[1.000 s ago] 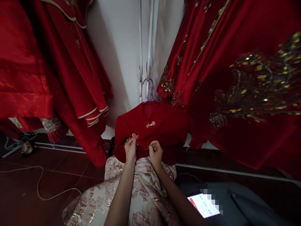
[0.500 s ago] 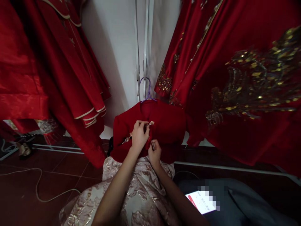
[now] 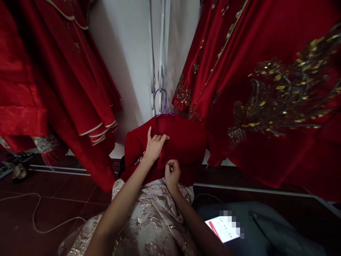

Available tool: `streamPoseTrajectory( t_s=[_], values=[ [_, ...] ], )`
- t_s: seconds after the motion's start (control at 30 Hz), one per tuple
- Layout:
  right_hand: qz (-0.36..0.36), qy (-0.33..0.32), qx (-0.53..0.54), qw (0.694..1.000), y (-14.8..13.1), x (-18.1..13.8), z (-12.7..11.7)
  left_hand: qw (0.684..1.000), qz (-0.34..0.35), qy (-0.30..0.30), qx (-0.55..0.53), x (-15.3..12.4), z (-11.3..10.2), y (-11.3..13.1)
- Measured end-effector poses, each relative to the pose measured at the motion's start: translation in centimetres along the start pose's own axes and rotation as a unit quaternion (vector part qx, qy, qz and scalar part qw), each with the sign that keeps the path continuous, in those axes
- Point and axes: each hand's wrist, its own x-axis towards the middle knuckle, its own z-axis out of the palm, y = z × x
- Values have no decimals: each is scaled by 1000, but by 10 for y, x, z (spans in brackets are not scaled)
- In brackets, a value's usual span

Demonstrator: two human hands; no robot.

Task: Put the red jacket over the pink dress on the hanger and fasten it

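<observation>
A red jacket hangs by a purple hanger in front of me. My left hand pinches its front edge near the neckline, beside a small beaded ornament, with one finger raised off the cloth. Lower on the same front, my right hand has its fingertips pressed together close to the edge; whatever is between them is too small to make out. Another beaded trim lies on the jacket's left side, partly behind my left wrist. Below the jacket spreads a pale pink brocade skirt with shiny leaf patterns.
Red garments hang at left, and a red gown with gold sequins hangs at right. White rack poles rise behind. A lit phone lies on dark fabric. A pale cable crosses the tiled floor.
My left hand has turned over the beaded ornament, covering more of it, and one finger has lifted. My right hand stays low at the front edge. The whole view has shifted slightly.
</observation>
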Motion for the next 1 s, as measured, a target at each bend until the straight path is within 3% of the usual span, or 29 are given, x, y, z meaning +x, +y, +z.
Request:
streamPoseTrajectory(
  t_s=[0.1,0.17,0.2,0.27,0.33,0.4,0.5,0.6,0.7,0.77,0.87,0.93,1.0],
  values=[
    [-41,84,1,996,-21,11,-10,1000,-3,26,12,-1,-3,-1],
    [-60,88,41,993,-41,27,-13,997,12,48,65,-4,-8,-1],
    [-60,65,75,993,-52,37,-12,993,19,57,99,-7,-11,-1],
    [-29,-40,163,985,-71,59,-3,981,27,67,180,-11,-17,-1],
    [19,-116,184,976,-82,78,15,962,23,74,263,-14,-22,0],
    [68,-100,118,986,-83,92,34,937,5,87,338,-13,-26,0],
    [68,-5,-41,997,-70,106,46,896,-25,123,426,-9,-36,0],
    [-6,51,-158,986,-52,123,29,859,-32,141,492,-1,-55,-6],
    [-78,51,-235,967,-38,145,-4,845,-46,109,521,10,-85,-14],
    [-105,26,-275,955,-32,163,-25,847,-94,83,517,19,-108,-20],
    [-90,-48,-350,931,-32,193,-50,848,-179,44,497,34,-138,-30],
    [-75,-121,-405,903,-39,216,-64,878,-220,53,422,42,-151,-38],
    [-64,-252,-428,866,-50,237,-78,913,-255,68,311,44,-156,-46]
  ],
)
